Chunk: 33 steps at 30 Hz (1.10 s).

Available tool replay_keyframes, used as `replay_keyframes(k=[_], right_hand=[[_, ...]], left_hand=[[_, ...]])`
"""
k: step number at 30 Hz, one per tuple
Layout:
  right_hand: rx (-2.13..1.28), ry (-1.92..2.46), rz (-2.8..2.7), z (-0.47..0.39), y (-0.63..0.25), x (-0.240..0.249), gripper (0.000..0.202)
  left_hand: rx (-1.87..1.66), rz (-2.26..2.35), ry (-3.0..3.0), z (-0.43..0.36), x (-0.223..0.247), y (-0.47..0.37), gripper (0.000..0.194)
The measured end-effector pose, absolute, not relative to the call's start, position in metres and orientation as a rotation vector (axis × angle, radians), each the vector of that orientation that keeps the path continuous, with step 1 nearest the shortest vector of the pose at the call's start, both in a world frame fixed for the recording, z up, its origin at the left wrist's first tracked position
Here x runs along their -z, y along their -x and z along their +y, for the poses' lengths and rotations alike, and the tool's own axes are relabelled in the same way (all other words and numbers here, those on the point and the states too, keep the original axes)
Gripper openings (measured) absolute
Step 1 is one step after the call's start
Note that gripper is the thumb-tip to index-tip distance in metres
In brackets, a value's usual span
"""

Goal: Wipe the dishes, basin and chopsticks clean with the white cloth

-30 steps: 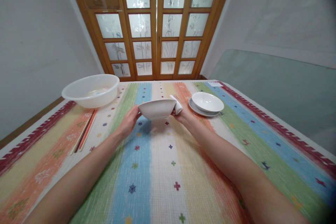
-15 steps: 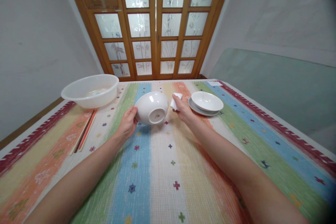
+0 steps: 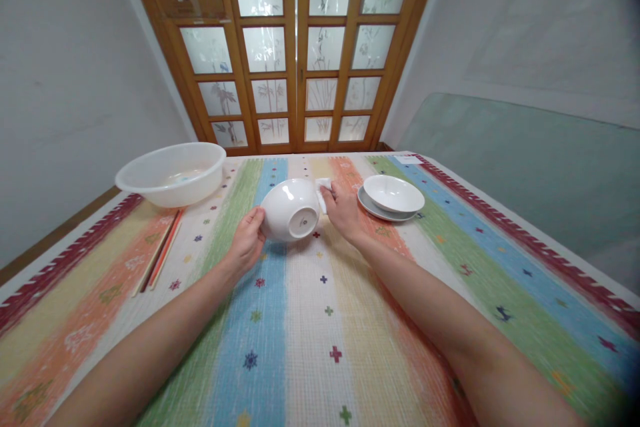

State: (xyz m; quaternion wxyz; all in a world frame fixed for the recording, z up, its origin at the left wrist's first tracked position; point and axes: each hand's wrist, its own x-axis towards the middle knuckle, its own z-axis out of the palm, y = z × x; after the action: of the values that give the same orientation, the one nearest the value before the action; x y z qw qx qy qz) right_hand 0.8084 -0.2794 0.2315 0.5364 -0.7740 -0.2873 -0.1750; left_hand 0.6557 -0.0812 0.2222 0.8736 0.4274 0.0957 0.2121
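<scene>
My left hand (image 3: 249,239) grips a white bowl (image 3: 283,207) by its left edge. The bowl is tilted above the striped tablecloth, its underside and foot ring turned toward me. A folded white cloth (image 3: 323,197) is pinched in my right hand (image 3: 342,211), at the bowl's right edge. Whether the cloth presses on the bowl or only overlaps it in view, I cannot tell. Just right of that hand, another white bowl (image 3: 394,193) rests on a grey-white plate (image 3: 383,212).
A translucent white basin (image 3: 173,177) stands at the table's far left. Several chopsticks (image 3: 159,250), pale, dark and red, lie in front of it. A small white paper (image 3: 408,159) sits at the far right edge. Beyond the table are wood-framed glass doors (image 3: 295,93).
My right hand has moved left with the cloth, up to the bowl's right edge. The bowl in my left hand has turned and shifted slightly.
</scene>
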Motion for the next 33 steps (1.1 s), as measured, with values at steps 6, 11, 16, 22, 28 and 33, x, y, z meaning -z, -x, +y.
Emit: replay_keyframes(k=[6,11,16,22,28,33], right_hand=[[0.561,1.977,-0.827,-0.278,-0.806,-0.233,0.021],[0.410,1.892,-0.766,-0.273,-0.800,-0.241,0.026],[0.446,1.844,-0.842,-0.272,-0.783,-0.255,0.025],[0.633,1.817,-1.107,-0.263,-0.756,-0.262,0.031],[0.857,1.871,-1.543,-0.250,-0.734,-0.249,0.032],[0.918,1.818,-1.243,-0.257,-0.753,-0.255,0.033]], left_hand=[[-0.435,0.189,-0.817,-0.087,-0.229,-0.655,0.013],[-0.432,0.171,-0.930,-0.090,-0.228,-0.652,0.012],[-0.426,0.114,-1.061,-0.090,-0.223,-0.651,0.021],[-0.423,0.100,-1.105,-0.097,-0.221,-0.651,0.023],[-0.467,0.065,-1.134,-0.102,-0.218,-0.651,0.030],[-0.483,0.039,-1.282,-0.098,-0.213,-0.650,0.035]])
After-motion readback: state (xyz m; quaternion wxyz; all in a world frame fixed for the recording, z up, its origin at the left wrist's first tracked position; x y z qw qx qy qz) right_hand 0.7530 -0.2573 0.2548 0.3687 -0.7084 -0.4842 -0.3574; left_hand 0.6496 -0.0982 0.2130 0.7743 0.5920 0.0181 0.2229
